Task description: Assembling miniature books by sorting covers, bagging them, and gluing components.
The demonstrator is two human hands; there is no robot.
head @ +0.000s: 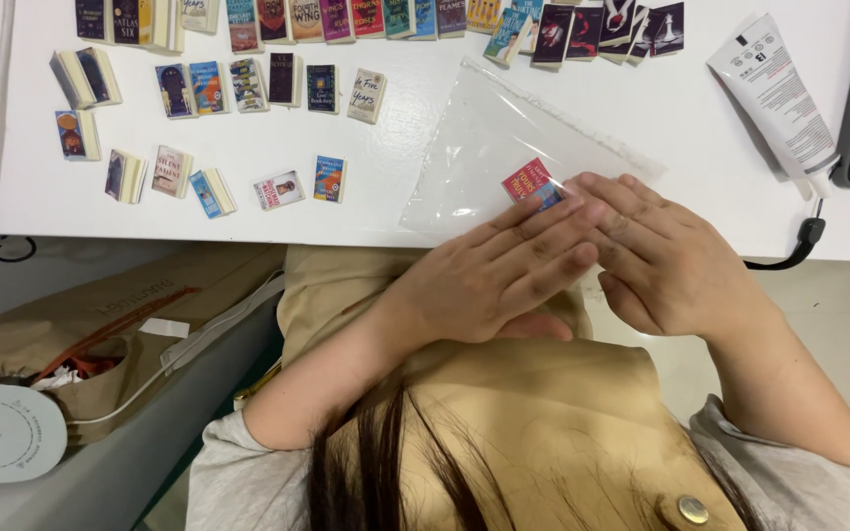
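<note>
White desk [248, 187] | both hands flat, open, overlapping on clear bag [484, 147] | bag's long axis diagonal, up-right

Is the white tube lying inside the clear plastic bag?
No. The white tube lies on the white table to the right of the clear plastic bag, apart from it.

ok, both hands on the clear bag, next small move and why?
Probably slide the red miniature book deeper into the clear plastic bag: it sits at the bag's near edge, right at the fingertips of the left hand and right hand.
</note>
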